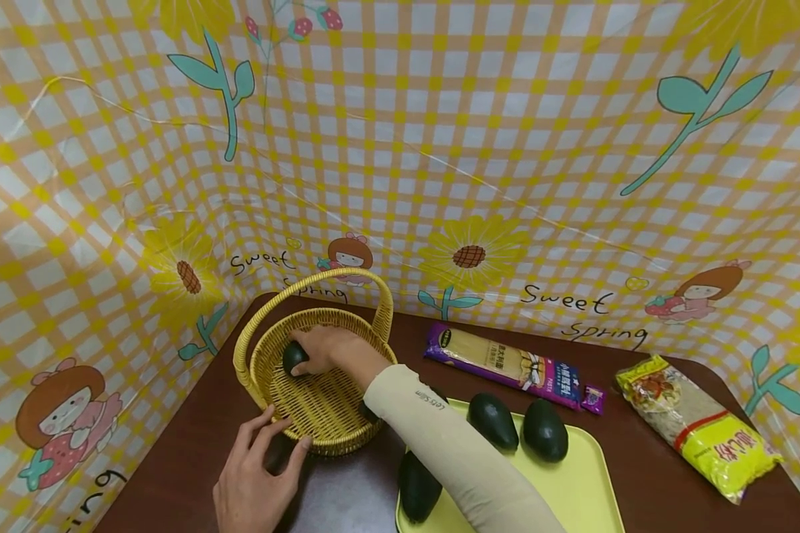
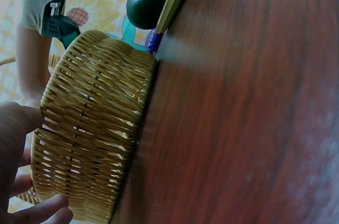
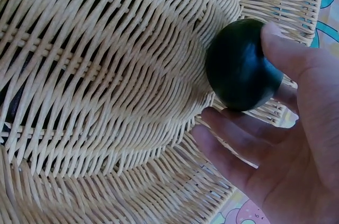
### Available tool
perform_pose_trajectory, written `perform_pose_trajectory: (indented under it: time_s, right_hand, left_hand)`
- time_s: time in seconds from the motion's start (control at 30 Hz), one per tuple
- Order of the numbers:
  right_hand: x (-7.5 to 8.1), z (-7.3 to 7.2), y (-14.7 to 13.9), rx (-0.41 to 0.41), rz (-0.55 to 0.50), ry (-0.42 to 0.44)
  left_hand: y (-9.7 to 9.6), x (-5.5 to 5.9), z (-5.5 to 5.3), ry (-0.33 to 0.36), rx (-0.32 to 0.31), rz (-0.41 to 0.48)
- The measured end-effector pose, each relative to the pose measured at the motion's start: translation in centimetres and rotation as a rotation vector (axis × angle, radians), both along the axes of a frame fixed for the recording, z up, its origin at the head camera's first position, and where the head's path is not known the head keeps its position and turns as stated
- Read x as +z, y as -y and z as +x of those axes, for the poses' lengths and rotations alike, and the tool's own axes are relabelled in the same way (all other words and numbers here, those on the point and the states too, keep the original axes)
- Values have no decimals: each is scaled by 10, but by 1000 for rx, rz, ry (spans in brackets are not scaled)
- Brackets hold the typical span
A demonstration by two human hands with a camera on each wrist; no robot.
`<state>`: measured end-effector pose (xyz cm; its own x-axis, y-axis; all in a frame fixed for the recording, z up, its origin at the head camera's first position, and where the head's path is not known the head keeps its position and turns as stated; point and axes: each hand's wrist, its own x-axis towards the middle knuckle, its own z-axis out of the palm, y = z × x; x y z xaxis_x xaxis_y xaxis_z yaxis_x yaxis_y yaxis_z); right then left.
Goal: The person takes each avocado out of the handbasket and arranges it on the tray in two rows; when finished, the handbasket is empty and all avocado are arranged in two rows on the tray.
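My right hand (image 1: 323,349) reaches into the round wicker basket (image 1: 336,446) and holds a dark green avocado (image 1: 295,358) against the far left inside of it. Up close in the right wrist view, the thumb lies on one side of the avocado (image 3: 241,65) and fingers on the other. Beside the basket's near left edge is my left hand (image 1: 256,474), its fingers spread and loosely bent, touching the rim. The left wrist view has those fingertips along the woven wall (image 2: 92,113). Another avocado (image 1: 371,407) shows inside the basket's right side, partly hidden by the sleeve.
A yellow tray (image 1: 583,488) right of the basket bears several avocados, among them one avocado (image 1: 545,431) at its far side. Behind lie a purple pasta pack (image 1: 503,364) and a small purple packet (image 1: 592,400). A yellow noodle bag (image 1: 696,426) lies far right. The basket's handle (image 1: 307,280) arches up.
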<state>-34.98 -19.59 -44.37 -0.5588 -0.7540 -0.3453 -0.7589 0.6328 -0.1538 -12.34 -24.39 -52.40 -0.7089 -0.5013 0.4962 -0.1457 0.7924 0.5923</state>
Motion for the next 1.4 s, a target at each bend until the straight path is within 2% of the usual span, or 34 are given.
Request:
perform_pose_trajectory:
  time_s: [0.3, 0.5, 0.77, 0.93, 1.4]
  right_hand:
    - [1, 3, 0, 11, 2, -7]
    - [5, 7, 0, 43, 48, -52]
    - [16, 9, -5, 80, 93, -93]
    - [25, 13, -13, 86, 64, -101]
    - [53, 30, -59, 148, -54, -169]
  left_hand:
    - [0, -1, 0, -4, 2, -4]
    - [-1, -1, 0, -7, -2, -4]
    - [-2, 0, 1, 10, -1, -1]
    - [-2, 1, 2, 9, 2, 0]
    - [-3, 2, 5, -11, -8, 1]
